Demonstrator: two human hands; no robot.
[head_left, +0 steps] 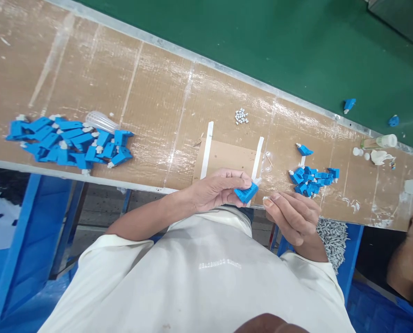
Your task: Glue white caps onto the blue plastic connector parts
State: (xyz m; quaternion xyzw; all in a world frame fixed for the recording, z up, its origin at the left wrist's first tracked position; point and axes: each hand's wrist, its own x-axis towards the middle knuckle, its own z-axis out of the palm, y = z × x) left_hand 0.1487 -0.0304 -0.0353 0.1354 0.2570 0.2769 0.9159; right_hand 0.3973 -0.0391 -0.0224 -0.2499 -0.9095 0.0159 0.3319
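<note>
My left hand (pixel 216 187) is closed round a small blue plastic part (pixel 246 193), holding it just above the near edge of the brown worktable (pixel 157 97). My right hand (pixel 292 215) hovers close beside it with thumb and forefinger pinched on a tiny whitish piece (pixel 266 200) that is too small to name. A large heap of the same blue parts (pixel 70 143) lies at the left of the table. A smaller heap of blue parts (pixel 312 178) lies at the right.
A cluster of small white pieces (pixel 241 116) sits mid-table, beyond two white strips (pixel 206 150) that frame a cardboard patch. A glue bottle (pixel 381 141) and white scraps lie far right. A blue bin holds grey pieces (pixel 331 233) below. Another person's arm (pixel 405 263) shows at the right.
</note>
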